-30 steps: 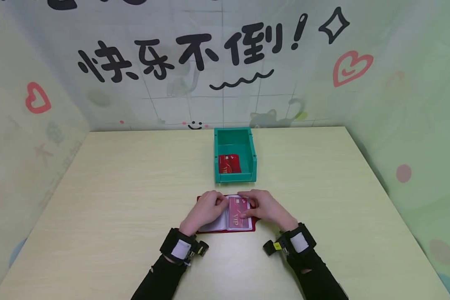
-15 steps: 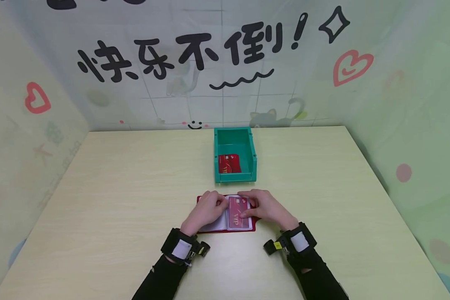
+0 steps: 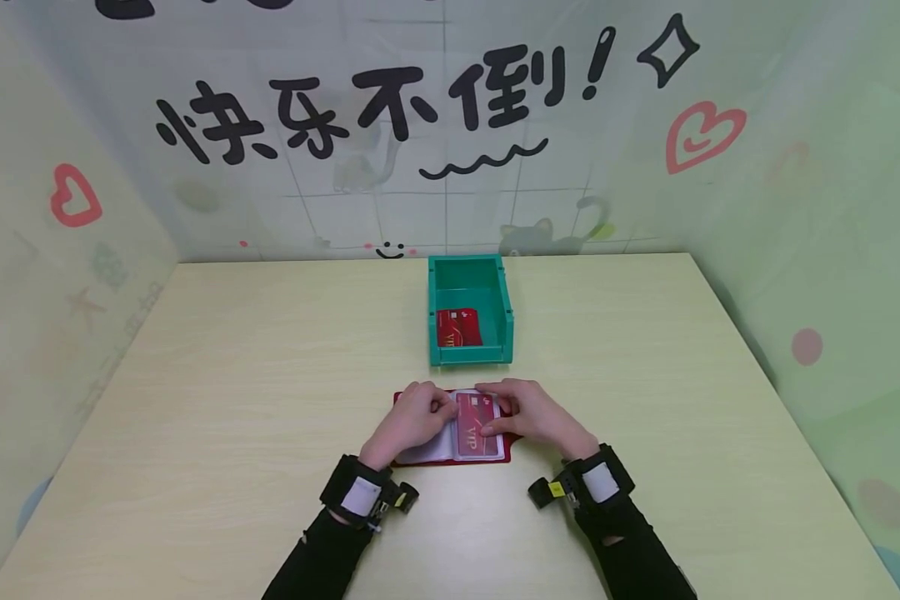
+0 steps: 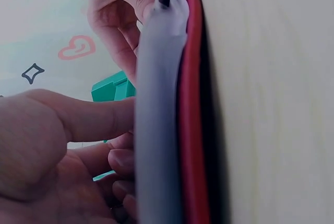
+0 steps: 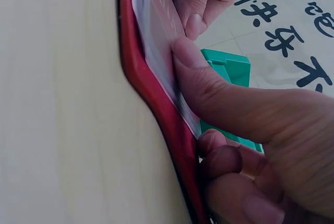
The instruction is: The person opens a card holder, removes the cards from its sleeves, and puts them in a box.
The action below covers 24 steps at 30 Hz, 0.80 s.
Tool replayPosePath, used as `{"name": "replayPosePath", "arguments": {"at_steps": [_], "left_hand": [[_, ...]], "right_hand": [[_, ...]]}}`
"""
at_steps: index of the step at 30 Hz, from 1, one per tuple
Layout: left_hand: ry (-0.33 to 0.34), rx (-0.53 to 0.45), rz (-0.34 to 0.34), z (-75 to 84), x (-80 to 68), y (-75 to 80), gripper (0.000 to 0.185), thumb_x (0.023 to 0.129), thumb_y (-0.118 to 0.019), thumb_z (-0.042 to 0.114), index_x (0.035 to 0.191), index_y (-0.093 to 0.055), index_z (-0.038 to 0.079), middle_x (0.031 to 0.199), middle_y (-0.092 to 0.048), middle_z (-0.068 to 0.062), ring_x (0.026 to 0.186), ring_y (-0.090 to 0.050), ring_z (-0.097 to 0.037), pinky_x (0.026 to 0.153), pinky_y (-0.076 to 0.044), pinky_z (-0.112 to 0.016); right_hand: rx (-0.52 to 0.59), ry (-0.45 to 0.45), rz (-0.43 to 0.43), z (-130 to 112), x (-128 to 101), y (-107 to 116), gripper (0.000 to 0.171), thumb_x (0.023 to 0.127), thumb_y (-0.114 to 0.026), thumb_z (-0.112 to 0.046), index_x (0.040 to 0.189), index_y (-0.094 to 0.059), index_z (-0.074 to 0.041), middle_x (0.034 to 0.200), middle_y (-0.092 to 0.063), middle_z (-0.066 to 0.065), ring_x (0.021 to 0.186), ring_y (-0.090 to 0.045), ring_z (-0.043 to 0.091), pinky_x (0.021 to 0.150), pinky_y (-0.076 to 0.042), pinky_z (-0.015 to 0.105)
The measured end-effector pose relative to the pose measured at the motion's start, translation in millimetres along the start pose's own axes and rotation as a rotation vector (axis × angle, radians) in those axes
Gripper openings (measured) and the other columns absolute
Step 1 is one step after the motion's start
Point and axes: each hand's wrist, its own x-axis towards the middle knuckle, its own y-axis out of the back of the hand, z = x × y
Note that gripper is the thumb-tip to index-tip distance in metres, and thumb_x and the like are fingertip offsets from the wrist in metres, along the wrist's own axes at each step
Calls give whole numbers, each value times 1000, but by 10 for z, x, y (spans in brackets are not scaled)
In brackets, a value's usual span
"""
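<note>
A red card holder [image 3: 412, 464] lies spread on the table, its clear sleeves showing. In the right-hand sleeve sits a red VIP card [image 3: 471, 437]. My left hand [image 3: 417, 421] is over the left page, fingers curled, thumb and forefinger pinching at the sleeve's edge beside the card. My right hand [image 3: 536, 417] grips the holder's right side; its thumb [image 5: 194, 59] presses on the card while the other fingers curl at the holder's edge. From the left wrist, the white pages [image 4: 159, 114] hide the left fingertips.
Beyond the holder stands a green bin [image 3: 471, 356] with several red cards [image 3: 459, 327] inside. The pale wooden table [image 3: 270, 350] meets printed cloth walls [image 3: 307, 200] at the back and sides.
</note>
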Motion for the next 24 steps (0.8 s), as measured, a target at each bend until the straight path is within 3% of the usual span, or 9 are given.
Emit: {"name": "replayPosePath", "arguments": {"at_steps": [6, 13, 22, 24], "left_hand": [[12, -20, -9, -2, 3, -2, 29, 97, -65, 16, 69, -64, 10, 71, -46, -2, 75, -46, -17, 66, -33, -27], [-39, 32, 12, 38, -2, -34, 34, 97, -60, 16, 65, -64, 10, 66, -48, -3, 73, -45, -17, 64, -32, -27], [27, 44, 31, 60, -27, -69, 21, 97, -63, 18, 97, -77, 3, 87, -57, -8, 87, -45, -21, 70, -34, -30], [36, 36, 37, 58, -31, -68, 20, 97, -64, 18, 94, -77, 4, 85, -58, -8, 86, -45, -21, 69, -34, -29]], "right_hand": [[-13, 12, -4, -3, -11, 18, 66, 84, -82, -24, 144, -56, -9, 83, -53, 3, 82, -48, 16, 60, -41, 21], [-18, 10, 5, 11, -25, 20, 67, 84, -82, -22, 143, -56, -9, 88, -56, 4, 84, -49, 16, 61, -43, 21], [-6, 9, 5, 15, -18, 8, 65, 84, -82, -20, 143, -56, -8, 94, -59, 6, 88, -49, 16, 63, -44, 22], [-12, 16, 3, 12, -14, 4, 65, 84, -82, -21, 143, -56, -8, 92, -58, 6, 87, -49, 16, 63, -42, 22]]}}
